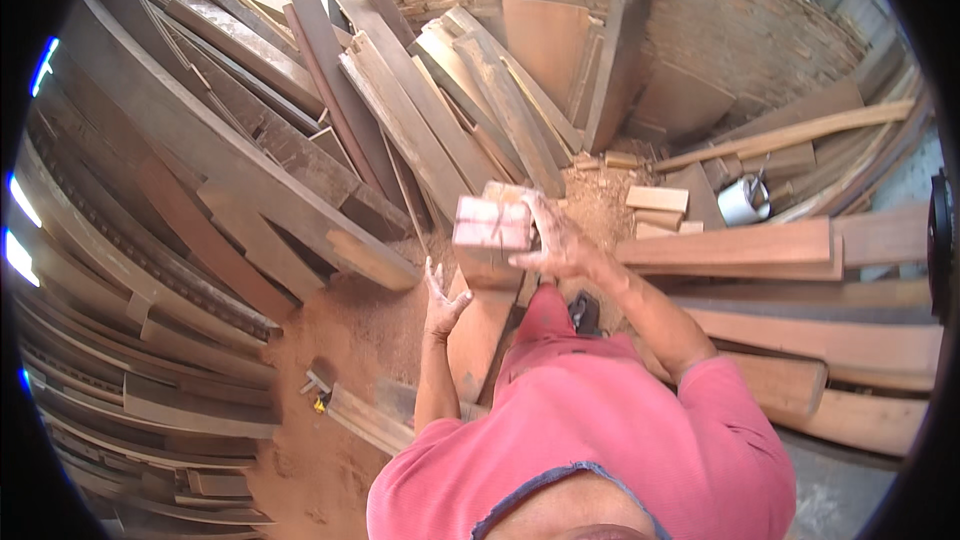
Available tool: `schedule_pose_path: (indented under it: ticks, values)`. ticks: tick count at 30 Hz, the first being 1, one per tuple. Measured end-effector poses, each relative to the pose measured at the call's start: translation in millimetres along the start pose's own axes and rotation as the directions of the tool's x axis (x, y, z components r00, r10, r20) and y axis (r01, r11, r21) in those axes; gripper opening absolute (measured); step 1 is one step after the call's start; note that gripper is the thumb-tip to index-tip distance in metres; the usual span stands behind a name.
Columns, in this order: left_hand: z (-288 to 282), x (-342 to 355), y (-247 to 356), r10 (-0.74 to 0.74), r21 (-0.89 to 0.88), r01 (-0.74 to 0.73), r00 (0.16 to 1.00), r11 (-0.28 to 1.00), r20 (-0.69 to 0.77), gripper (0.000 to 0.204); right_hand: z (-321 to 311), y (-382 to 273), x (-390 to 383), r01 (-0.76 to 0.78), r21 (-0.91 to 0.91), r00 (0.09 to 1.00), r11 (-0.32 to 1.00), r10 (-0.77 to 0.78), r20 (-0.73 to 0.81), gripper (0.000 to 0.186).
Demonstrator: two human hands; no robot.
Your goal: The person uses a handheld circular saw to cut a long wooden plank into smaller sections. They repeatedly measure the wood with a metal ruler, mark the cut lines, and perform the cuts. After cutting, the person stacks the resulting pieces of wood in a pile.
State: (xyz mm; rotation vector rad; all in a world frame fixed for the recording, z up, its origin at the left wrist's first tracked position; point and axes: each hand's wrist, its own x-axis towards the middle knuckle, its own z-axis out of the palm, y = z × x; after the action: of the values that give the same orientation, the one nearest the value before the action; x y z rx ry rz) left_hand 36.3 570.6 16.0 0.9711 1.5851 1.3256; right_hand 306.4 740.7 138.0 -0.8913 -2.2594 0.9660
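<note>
My right hand (560, 240) is curled around the right end of a wooden block (492, 223), with the thumb at its near side and the fingers at its far side. The block has a pale pinkish face crossed by darker lines; a second tan piece (503, 192) shows just behind it. Below them is a brown wooden surface (488, 268), and I cannot tell whether the block rests on it. My left hand (443, 305) is raised left of the block, apart from it, fingers spread and holding nothing.
Long planks (400, 125) lean against the brick wall (730, 30). More boards are stacked at left and right (740, 245). Small offcuts (657, 202) and a white container (744, 202) lie at the right. A tool with a yellow part (320, 402) lies on the sawdust-covered floor (300, 465).
</note>
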Motion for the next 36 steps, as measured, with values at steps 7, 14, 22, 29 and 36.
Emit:
schedule_pose_path:
  ticks: [7,14,22,29,36]
  values:
    - [5,111,41,-0.124,-0.091,0.197,0.85,0.976,0.512,0.132,0,1,31,-0.166,0.043,0.976,0.985,0.157,0.154,0.096]
    - [43,138,68,-0.148,-0.055,0.215,0.815,0.975,0.561,0.128,-73,-2,67,-0.143,-0.258,0.93,0.955,0.219,0.295,0.113]
    - [61,119,62,-0.048,0.004,0.055,0.848,0.998,0.527,0.119,-50,-10,56,-0.205,-0.191,0.888,0.96,0.265,0.375,0.119]
    - [65,79,61,-0.009,-0.018,0.022,0.84,1.0,0.542,0.127,-47,-44,4,-0.225,-0.315,0.889,0.922,0.326,0.32,0.121]
    - [62,81,57,0.018,-0.033,0.0,0.852,0.999,0.524,0.13,-41,-39,6,-0.161,-0.311,0.93,0.936,0.25,0.27,0.115]
